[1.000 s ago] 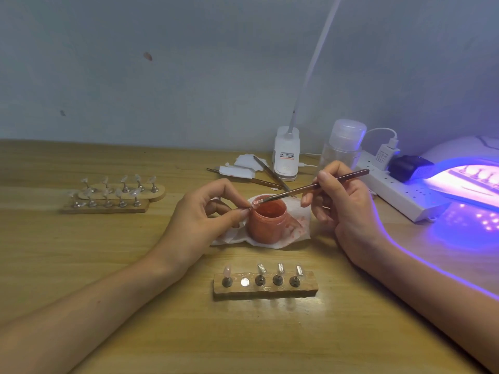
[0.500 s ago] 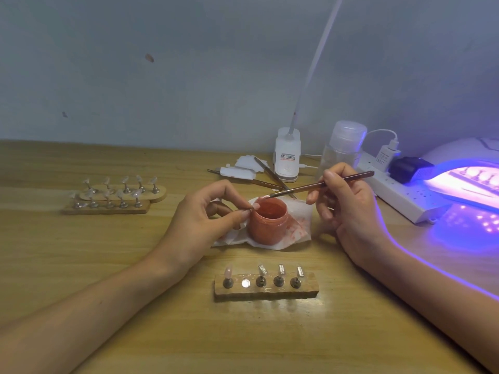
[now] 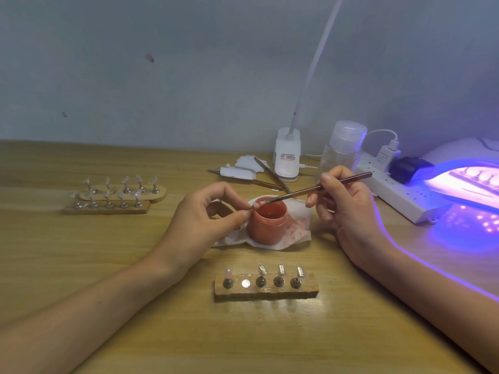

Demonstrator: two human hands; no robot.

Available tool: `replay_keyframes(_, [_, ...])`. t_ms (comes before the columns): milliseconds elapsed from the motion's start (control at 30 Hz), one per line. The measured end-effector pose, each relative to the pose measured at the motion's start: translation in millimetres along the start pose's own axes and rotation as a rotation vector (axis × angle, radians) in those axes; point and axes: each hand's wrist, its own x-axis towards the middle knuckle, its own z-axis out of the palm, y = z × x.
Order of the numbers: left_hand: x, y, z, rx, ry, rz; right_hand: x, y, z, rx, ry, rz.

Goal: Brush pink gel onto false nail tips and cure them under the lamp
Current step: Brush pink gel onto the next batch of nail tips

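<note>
My left hand (image 3: 205, 214) pinches a small nail tip (image 3: 255, 205) on its stand, held at the left rim of the open pink gel jar (image 3: 267, 222). My right hand (image 3: 343, 203) grips a thin brush (image 3: 318, 188), its bristles touching the tip over the jar's mouth. In front of me a wooden holder (image 3: 266, 291) carries one pink tip at its left, one bare magnet spot and three clear tips. The curing lamp (image 3: 464, 182) glows violet at the right with a row of tips inside.
The jar stands on a stained white tissue (image 3: 294, 234). Two wooden holders with several clear tips (image 3: 113, 195) sit at the left. Behind are spare brushes (image 3: 267, 175), a desk lamp base (image 3: 287, 155), a clear bottle (image 3: 343, 149) and a power strip (image 3: 399, 195).
The brush tip has slid a little left across the jar's mouth onto the pinched nail tip. My left hand has stayed in place.
</note>
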Motion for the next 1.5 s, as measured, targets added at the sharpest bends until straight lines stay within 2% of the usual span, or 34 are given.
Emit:
replay_keyframes(200, [0.4, 0.0, 0.1, 0.006, -0.002, 0.004, -0.5, -0.8, 2.0, 0.011, -0.066, -0.021])
replay_keyframes(333, [-0.2, 0.8, 0.3, 0.004, -0.002, -0.002, 0.3, -0.5, -0.4, 0.014, 0.006, 0.0])
replay_keyframes(467, [0.8, 1.4, 1.0, 0.017, 0.006, -0.012, -1.3, -2.3, 1.7, 0.009, -0.063, -0.024])
replay_keyframes(600, [0.0, 2.4, 0.1, 0.017, 0.004, -0.02, 0.0, -1.1, 1.0, -0.003, 0.002, 0.012])
replay_keyframes(767, [-0.7, 3.7, 1.1, 0.02, 0.006, -0.029, -1.6, -2.5, 3.2, 0.012, -0.062, -0.012])
replay_keyframes(900, [-1.3, 3.8, 1.1, 0.007, 0.006, -0.038, -0.6, -2.2, 1.4, 0.012, -0.002, 0.015])
replay_keyframes(1033, [-0.7, 3.7, 1.6, 0.002, 0.005, -0.042, -1.5, -3.2, 3.2, 0.018, -0.072, -0.029])
replay_keyframes(1200, [-0.4, 2.7, 0.2, -0.024, -0.01, -0.053, -1.1, -3.5, 3.0, -0.002, 0.003, 0.002])
replay_keyframes(1367, [0.5, 1.4, -1.6, -0.057, -0.031, -0.066, -2.7, -4.1, 4.2, 0.004, -0.072, -0.03])
replay_keyframes(1500, [0.6, 1.5, -2.6, -0.057, -0.042, -0.075, -2.0, -4.0, 4.0, -0.003, -0.009, 0.002])
